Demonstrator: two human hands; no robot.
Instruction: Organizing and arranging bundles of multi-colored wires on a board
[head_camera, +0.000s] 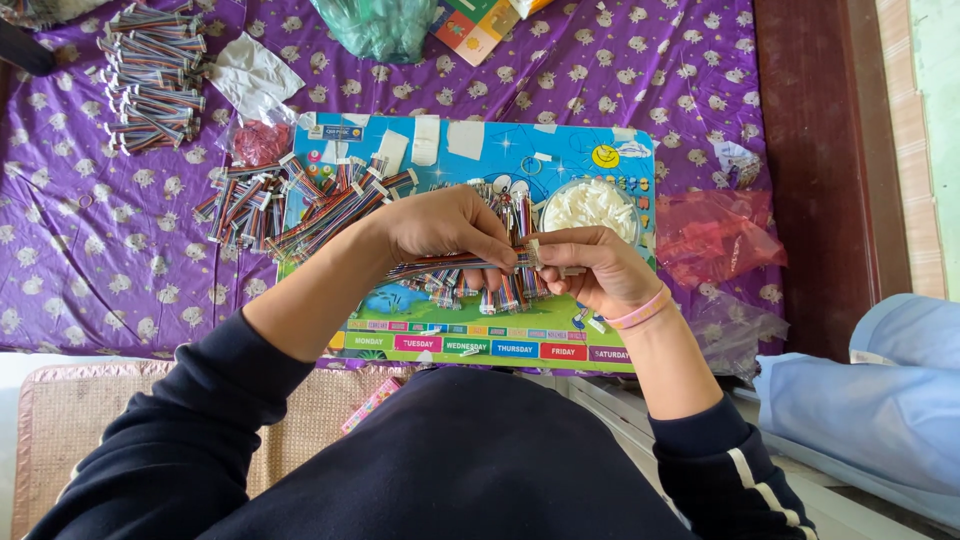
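A purple cloth (90, 260) covers the counter, with a colourful board (480, 335) at its near edge. Above the board, the left hand (440, 225) and right hand (590, 265) pinch opposite ends of a striped ribbon cable (455, 264), beside a bowl of white connectors (590, 205).

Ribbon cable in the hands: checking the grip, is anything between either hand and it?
Nothing visible. The left hand and right hand both pinch the ribbon cable directly, above the board.
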